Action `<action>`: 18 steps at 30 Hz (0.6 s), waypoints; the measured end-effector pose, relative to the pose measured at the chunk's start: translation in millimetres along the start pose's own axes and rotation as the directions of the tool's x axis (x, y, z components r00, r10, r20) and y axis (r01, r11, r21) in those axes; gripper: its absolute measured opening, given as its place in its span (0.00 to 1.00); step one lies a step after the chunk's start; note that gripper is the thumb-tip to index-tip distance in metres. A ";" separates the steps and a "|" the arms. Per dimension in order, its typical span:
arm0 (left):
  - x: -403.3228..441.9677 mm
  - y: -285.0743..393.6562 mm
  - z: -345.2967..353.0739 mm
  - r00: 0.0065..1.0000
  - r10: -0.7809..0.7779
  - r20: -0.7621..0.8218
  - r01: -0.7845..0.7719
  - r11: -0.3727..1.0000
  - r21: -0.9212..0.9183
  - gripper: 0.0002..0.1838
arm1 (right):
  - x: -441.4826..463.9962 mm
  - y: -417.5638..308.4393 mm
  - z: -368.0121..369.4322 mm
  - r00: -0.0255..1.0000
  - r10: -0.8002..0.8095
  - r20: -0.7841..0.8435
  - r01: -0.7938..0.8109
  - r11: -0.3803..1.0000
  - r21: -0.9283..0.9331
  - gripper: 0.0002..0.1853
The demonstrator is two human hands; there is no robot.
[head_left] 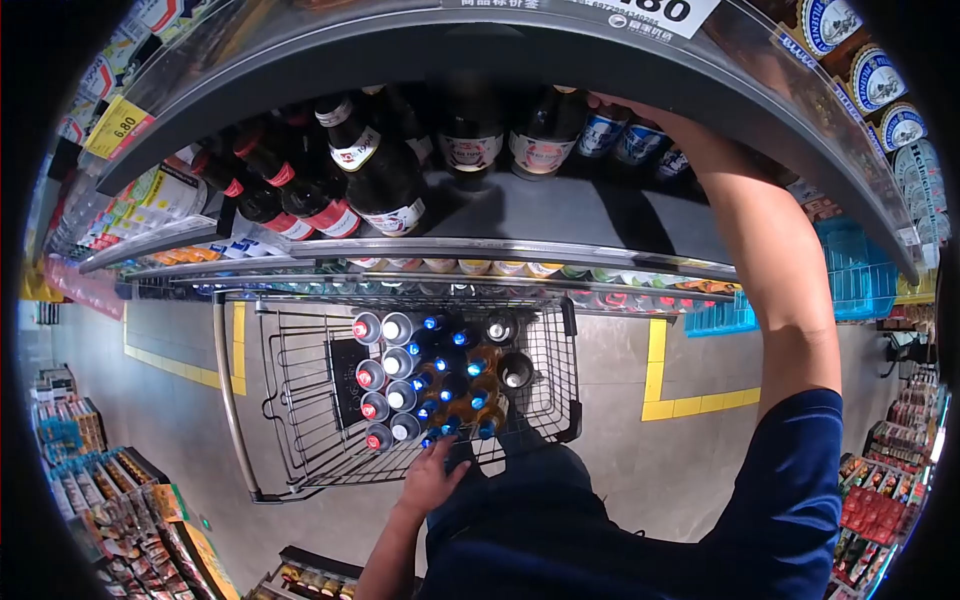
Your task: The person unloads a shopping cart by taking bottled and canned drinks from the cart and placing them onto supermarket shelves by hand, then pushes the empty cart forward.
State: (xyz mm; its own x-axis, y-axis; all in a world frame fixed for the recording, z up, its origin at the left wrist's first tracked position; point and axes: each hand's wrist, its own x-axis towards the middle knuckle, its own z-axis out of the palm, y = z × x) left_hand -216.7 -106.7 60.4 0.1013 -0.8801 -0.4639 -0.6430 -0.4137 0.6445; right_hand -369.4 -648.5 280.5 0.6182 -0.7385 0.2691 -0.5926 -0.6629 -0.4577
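Note:
My right arm reaches up to the shelf point(480, 215), and my right hand point(650, 112) is partly hidden under the upper shelf's edge. It is over blue-and-white cans point(603, 132), beside a dark bottle with a pink label point(543, 150); its grip does not show. Below, my left hand point(436, 476) is at the near side of a wire shopping cart point(310, 410), fingers apart, close to blue-capped bottles point(450, 425). Red-topped and silver-topped cans or bottles point(398, 362) stand upright in rows in the cart. Two dark-topped ones point(515, 372) stand at its right end.
Dark bottles with red labels point(310, 205) and a larger dark bottle point(375, 175) stand on the shelf's left. Blue baskets point(855, 270) are at the right. Yellow tape point(700, 403) marks the floor. Stocked display racks point(100, 500) line the lower left.

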 end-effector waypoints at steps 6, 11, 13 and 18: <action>8.8 6.2 -3.7 0.998 -0.031 0.060 0.034 0.998 -0.044 0.30 | 5.2 4.1 5.7 1.000 -0.008 -0.011 0.008 0.999 -0.032 0.26; 15.9 7.3 -6.7 0.995 -0.027 0.101 0.027 1.000 0.005 0.30 | 12.7 9.4 5.7 1.000 -0.025 -0.016 0.024 0.996 -0.084 0.26; 17.8 8.0 -7.7 0.995 -0.012 0.104 0.012 1.000 -0.006 0.30 | 11.0 9.3 9.2 0.999 -0.035 -0.018 0.033 0.994 -0.103 0.27; 19.6 -0.2 -3.7 0.992 0.075 0.100 -0.075 0.997 -0.004 0.31 | -48.3 3.6 31.7 0.880 -0.149 -0.452 0.020 0.960 -0.278 0.24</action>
State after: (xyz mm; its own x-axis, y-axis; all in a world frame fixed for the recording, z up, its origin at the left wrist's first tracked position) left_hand -211.8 -124.8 53.4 -0.0235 -0.8808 -0.4730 -0.6460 -0.3477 0.6796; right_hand -385.0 -611.3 238.9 0.3989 -0.6069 0.6875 -0.7003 -0.6856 -0.1989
